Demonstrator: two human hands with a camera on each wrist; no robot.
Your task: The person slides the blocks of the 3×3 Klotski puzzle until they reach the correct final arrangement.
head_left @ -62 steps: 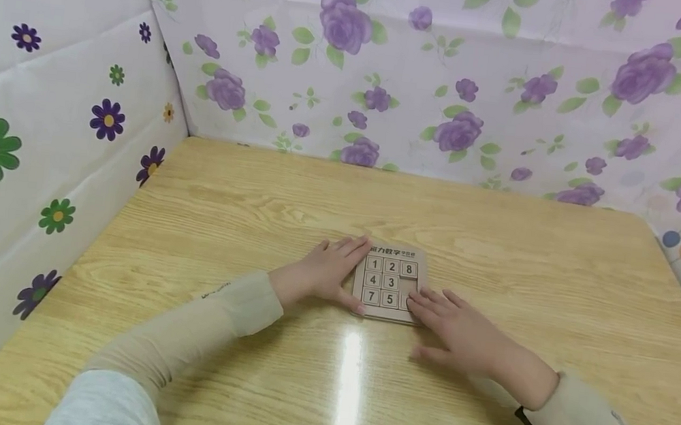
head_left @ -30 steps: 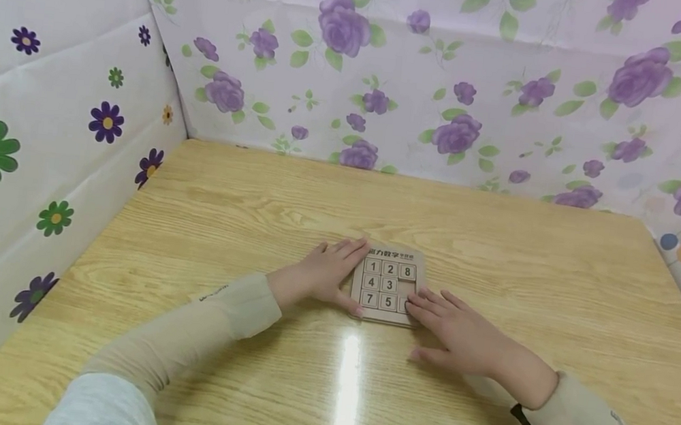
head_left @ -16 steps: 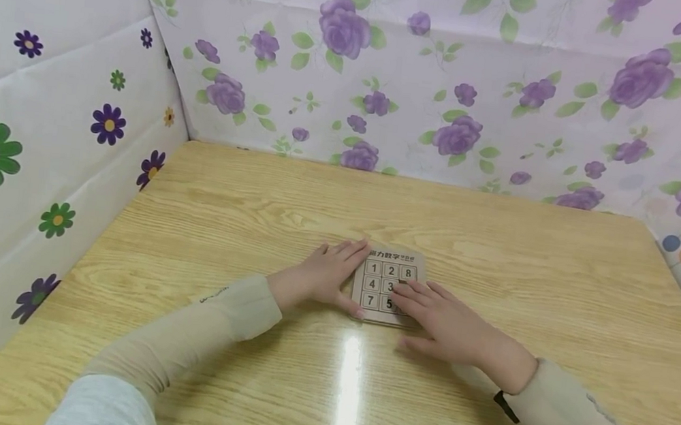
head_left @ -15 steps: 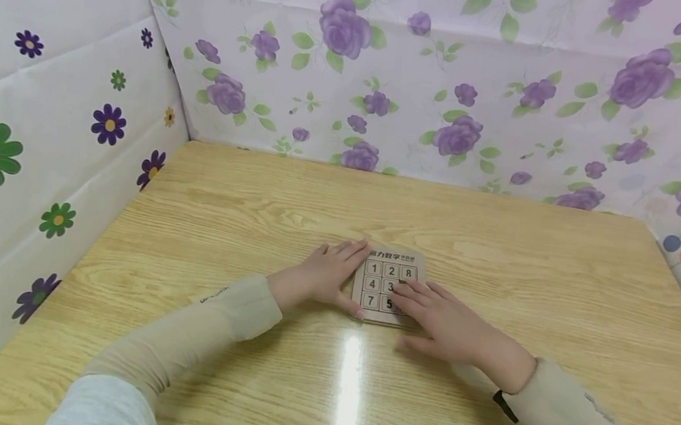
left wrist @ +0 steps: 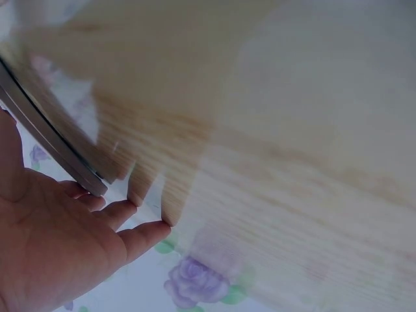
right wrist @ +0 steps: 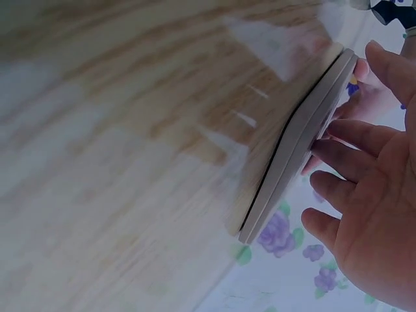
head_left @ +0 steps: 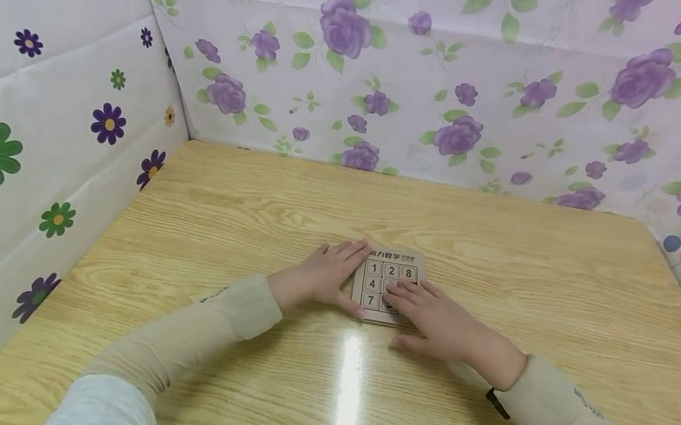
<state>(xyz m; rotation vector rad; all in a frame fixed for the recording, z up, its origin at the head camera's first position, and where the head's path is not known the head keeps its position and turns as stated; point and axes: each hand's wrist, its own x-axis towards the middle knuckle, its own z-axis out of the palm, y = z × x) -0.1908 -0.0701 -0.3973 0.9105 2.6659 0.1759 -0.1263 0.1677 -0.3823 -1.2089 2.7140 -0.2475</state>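
Observation:
A flat, pale sliding number puzzle (head_left: pixel 393 255) lies on the wooden table between the hands. Its top row shows 1, 2 and 8, with 4 and 7 down the left column. The left hand (head_left: pixel 328 274) rests along the puzzle's left edge, thumb at the near corner and fingers at the far corner. In the left wrist view its fingers look nearly straight and their tips meet the table. Straight fingers of the right hand (head_left: pixel 443 322) lie over the middle and lower right tiles, hiding those numbers. The right thumb is held apart, off the board's near side.
The wooden table (head_left: pixel 243 196) reaches back to a wall cloth (head_left: pixel 386 59) with purple flowers. Another flowered cloth (head_left: pixel 64 145) stands along the left side. A bright light reflection (head_left: pixel 350 384) shows on the tabletop nearer the person.
My right hand has moved left from the puzzle's right edge onto its tiles, covering the 3 and most of the 5. The left hand and the board stay in place.

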